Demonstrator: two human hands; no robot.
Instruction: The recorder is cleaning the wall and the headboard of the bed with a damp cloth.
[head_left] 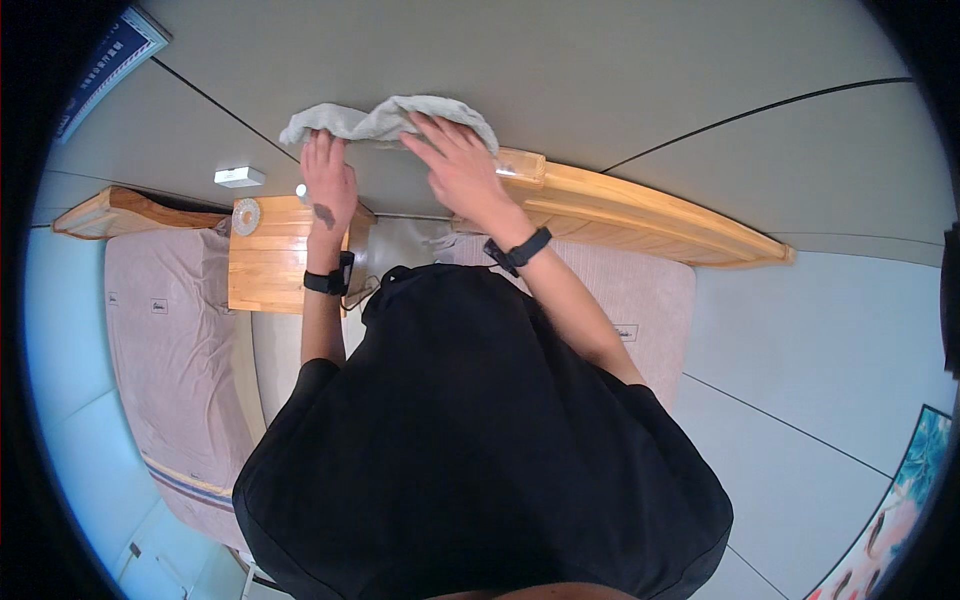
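Observation:
A pale grey-white cloth (385, 118), rumpled and stretched sideways, lies against the grey wall in front of me. My left hand (328, 180) reaches up to its left part, fingers stretched out and fingertips on the lower edge. Farther right, my right hand (462, 168) rests flat on the cloth with its fingers spread. Both palms face the wall. Each wrist wears a black band.
Below my left hand stands a wooden bedside table (268, 262) with a round patterned dish (246, 216). A white box (239, 177) is fixed to the wall. Beds with wooden headboards (640, 208) and pinkish covers (170, 330) flank the table. A blue sign (110, 75) hangs upper left.

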